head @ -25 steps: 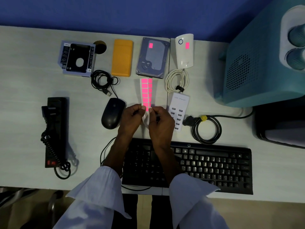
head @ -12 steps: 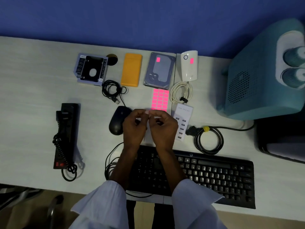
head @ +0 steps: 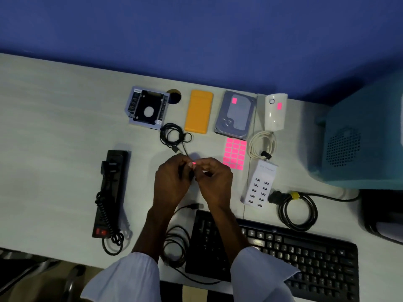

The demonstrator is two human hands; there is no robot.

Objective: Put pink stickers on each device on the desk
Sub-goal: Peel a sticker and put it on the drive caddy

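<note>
Left hand [head: 172,182] and right hand [head: 214,182] pinch one pink sticker [head: 193,163]; hold its edge, then press it flat on the orange case [head: 198,114].

The keyboard [head: 305,260] runs off the bottom edge, the blue machine [head: 359,136] off the right.

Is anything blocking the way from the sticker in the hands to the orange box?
Nothing tall. Only a flat black cable lies between the sticker and the orange box, likely easy to pass over.
</note>
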